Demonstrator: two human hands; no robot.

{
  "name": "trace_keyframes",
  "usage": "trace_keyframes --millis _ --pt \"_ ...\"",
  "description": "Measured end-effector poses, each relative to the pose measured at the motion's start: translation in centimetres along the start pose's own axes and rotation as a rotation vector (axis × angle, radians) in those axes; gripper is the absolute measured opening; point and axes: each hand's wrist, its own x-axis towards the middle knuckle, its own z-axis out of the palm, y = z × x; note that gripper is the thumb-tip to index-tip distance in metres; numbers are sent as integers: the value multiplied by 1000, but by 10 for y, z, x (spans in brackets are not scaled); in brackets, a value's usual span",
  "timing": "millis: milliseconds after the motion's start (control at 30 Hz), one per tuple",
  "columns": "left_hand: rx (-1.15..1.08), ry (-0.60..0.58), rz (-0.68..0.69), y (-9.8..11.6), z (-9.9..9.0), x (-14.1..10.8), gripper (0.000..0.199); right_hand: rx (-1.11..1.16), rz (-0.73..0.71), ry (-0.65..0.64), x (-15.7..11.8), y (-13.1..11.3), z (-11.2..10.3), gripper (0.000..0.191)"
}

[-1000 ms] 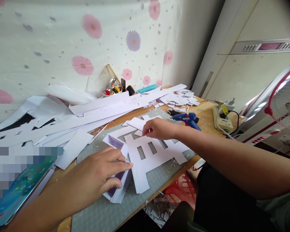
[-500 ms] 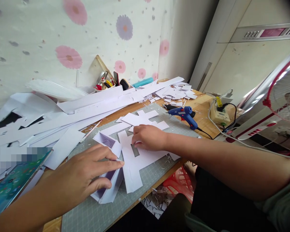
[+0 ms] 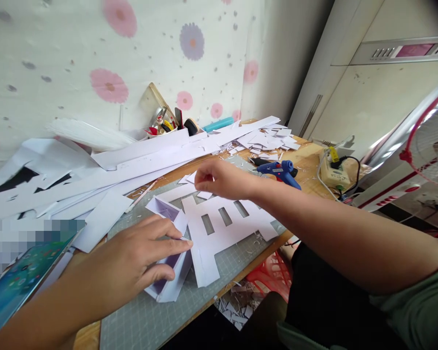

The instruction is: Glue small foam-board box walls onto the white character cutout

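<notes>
My left hand [image 3: 142, 250], fingers stretched and apart, hovers over a folded white card box [image 3: 177, 279] with open hollows. Its index fingertip reaches the left edge of a flat white card cutout [image 3: 215, 243], which has several rectangular holes and tabs. Above the far edge of that cutout is my right hand [image 3: 224, 180], thumb and fingers curled together. Anything between those fingertips is too small or hidden to make out. Loose white card pieces [image 3: 204, 195] lie partly behind the right hand.
A grey cutting mat [image 3: 126, 316] lies under the work. Beyond my right forearm rests a blue glue gun [image 3: 281, 171]. Long white card strips [image 3: 146, 163] and scraps [image 3: 264, 140] cover the back. A tablet [image 3: 29, 277] lies left; a power strip [image 3: 334, 172] is at right.
My right hand has lifted off the card cutout and moved toward the back, uncovering its rectangular holes. The left hand keeps nearly the same pose beside the folded box.
</notes>
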Motion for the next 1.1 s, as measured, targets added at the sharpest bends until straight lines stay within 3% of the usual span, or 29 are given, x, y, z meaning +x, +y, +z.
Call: trace_keyframes --millis 100,200,433,667,933,1100 --pt "-19 1 21 3 -3 2 34 231 -14 163 6 -17 -24 9" --pt "-41 3 27 8 -5 4 37 357 -96 244 20 -35 -39 17" --pt "-43 24 -14 18 -9 9 45 473 -196 220 54 -74 -49 18" --pt "-44 9 -38 18 -7 7 48 499 -153 176 65 -90 -31 20" --pt "-51 -2 -39 19 -7 7 41 289 -68 59 74 -64 13 9" --pt "-80 3 -51 20 -8 6 46 227 -44 -41 72 -50 30 6"
